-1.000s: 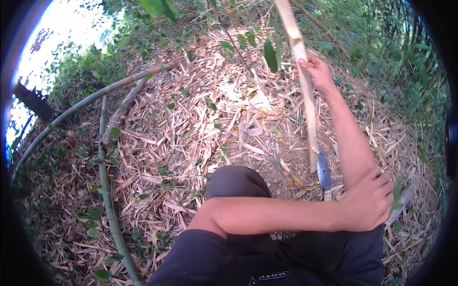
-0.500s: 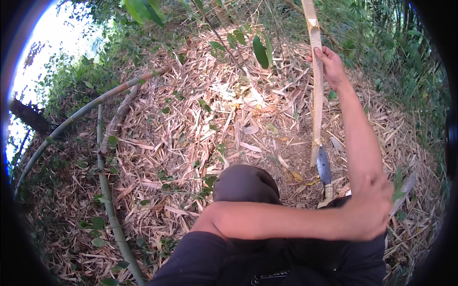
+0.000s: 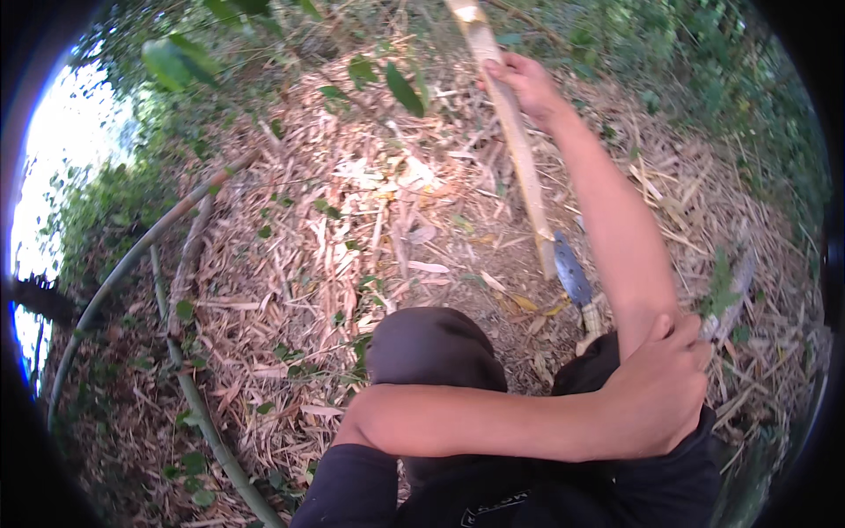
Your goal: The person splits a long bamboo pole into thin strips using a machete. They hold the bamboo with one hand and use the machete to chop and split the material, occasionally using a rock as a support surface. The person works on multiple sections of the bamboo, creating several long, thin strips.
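Observation:
My right hand (image 3: 528, 86) is closed round the upper part of a long pale split strip, likely bamboo (image 3: 518, 150). The strip leans, with its lower end at the ground and its top running out of view. Beside that lower end is a knife (image 3: 574, 275) with a dark, spotted blade and a pale handle, which no hand touches. Crossing in front of my body, my left arm reaches to the right, and my left hand (image 3: 658, 380) lies with curled fingers on my right arm near the elbow. Its fingertips are partly hidden.
Dry leaves and shavings (image 3: 352, 202) cover the ground. On the left, a bent green pole (image 3: 132, 255) arches over, and another pole (image 3: 207, 422) runs toward me. Leafy twigs (image 3: 403, 88) hang in front at the top. My dark-covered knee (image 3: 431, 348) rises near the middle.
The strip's top has tilted to the left, with my right hand still on it. My left hand, blurred before, now shows sharper at my right elbow. The whole view has shifted somewhat.

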`<state>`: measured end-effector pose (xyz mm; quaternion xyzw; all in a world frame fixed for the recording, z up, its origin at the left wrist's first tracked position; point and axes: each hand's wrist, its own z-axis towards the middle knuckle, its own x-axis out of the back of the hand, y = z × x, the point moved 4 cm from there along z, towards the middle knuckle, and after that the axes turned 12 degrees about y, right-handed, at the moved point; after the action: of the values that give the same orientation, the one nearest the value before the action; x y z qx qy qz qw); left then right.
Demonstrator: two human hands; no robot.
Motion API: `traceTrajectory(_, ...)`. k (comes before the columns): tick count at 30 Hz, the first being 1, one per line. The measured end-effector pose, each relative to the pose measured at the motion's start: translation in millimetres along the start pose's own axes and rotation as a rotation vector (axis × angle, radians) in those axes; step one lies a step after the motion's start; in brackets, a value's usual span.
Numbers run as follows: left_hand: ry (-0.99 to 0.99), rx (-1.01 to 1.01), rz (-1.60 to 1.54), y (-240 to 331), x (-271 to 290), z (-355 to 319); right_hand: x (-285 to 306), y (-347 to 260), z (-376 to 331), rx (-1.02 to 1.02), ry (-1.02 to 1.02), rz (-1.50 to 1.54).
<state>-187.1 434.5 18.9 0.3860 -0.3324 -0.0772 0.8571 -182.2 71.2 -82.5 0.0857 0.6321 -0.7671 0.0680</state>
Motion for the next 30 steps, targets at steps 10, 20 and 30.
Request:
traceTrajectory(10, 0.199, 0.104, 0.236, -31, 14, 13, -4, 8, 4, -0.050, 0.025, 0.022)
traceTrajectory(20, 0.283, 0.001, 0.239, -30, 10, 17, 11, 9, 8, -0.009, 0.007, -0.018)
traceTrajectory(30, -0.162, 0.045, -0.161, -2, -6, 0, 0, 7, 9, 0.051, 0.028, -0.094)
